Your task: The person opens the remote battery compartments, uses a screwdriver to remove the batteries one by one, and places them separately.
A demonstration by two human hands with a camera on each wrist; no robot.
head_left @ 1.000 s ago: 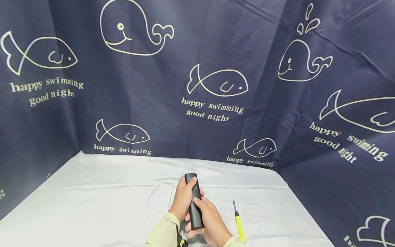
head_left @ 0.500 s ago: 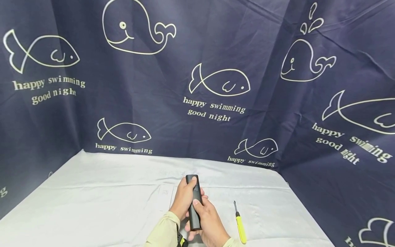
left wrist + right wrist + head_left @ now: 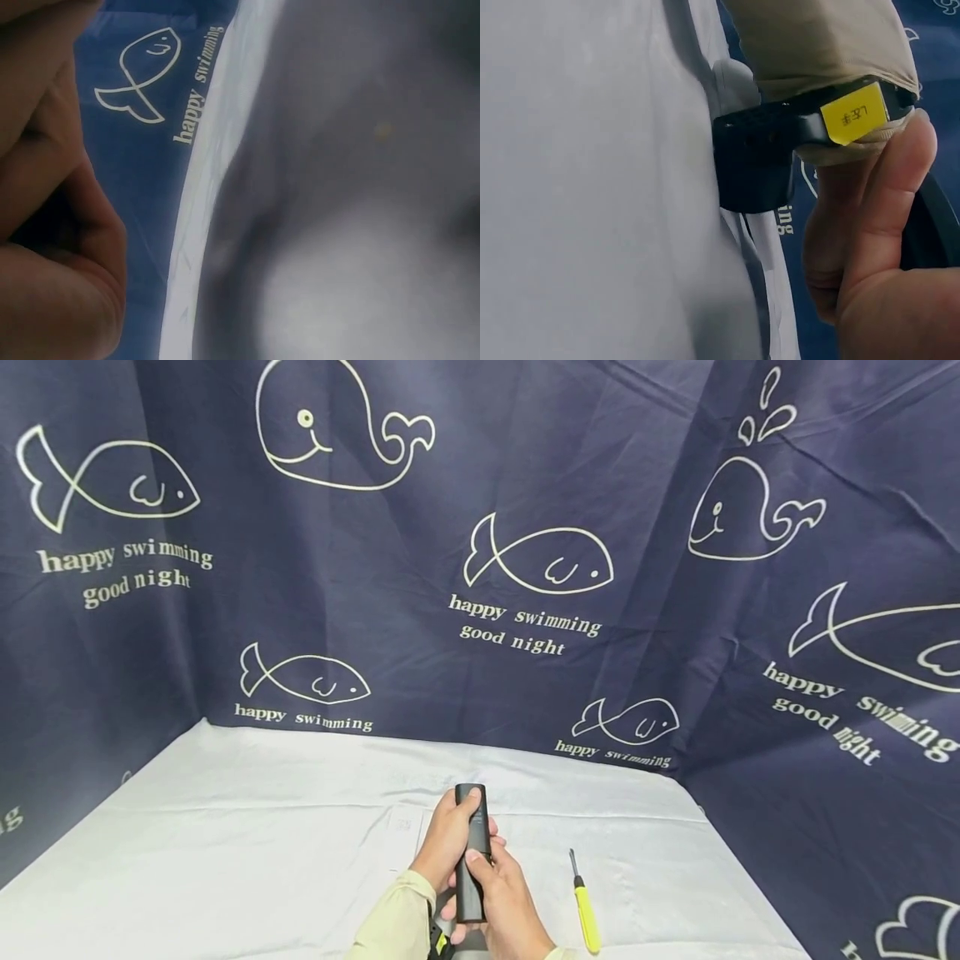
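Observation:
In the head view both hands hold a long black device shaped like a remote control (image 3: 471, 893). Small print shows on its upper half, and a seam crosses it near the middle; no buttons are visible. My left hand (image 3: 444, 839) grips the far half, its thumb lying on the top face. Round the near half curls my right hand (image 3: 510, 902), with the thumb pressing beside the seam. Some fingers pass underneath, hidden by the device. The left wrist view shows bent fingers (image 3: 60, 225) close up. In the right wrist view, a thumb or finger (image 3: 889, 202) overlaps the device's dark edge (image 3: 930, 225).
A screwdriver (image 3: 587, 914) with a yellow handle lies right of the hands. Left of them, a flat white printed item (image 3: 403, 835) rests on the white cloth (image 3: 262, 843). A dark blue curtain (image 3: 405, 610) with fish drawings surrounds the table.
The black device has turned slightly and now points straighter away from me. Both hands keep their hold. The head view has shifted a little.

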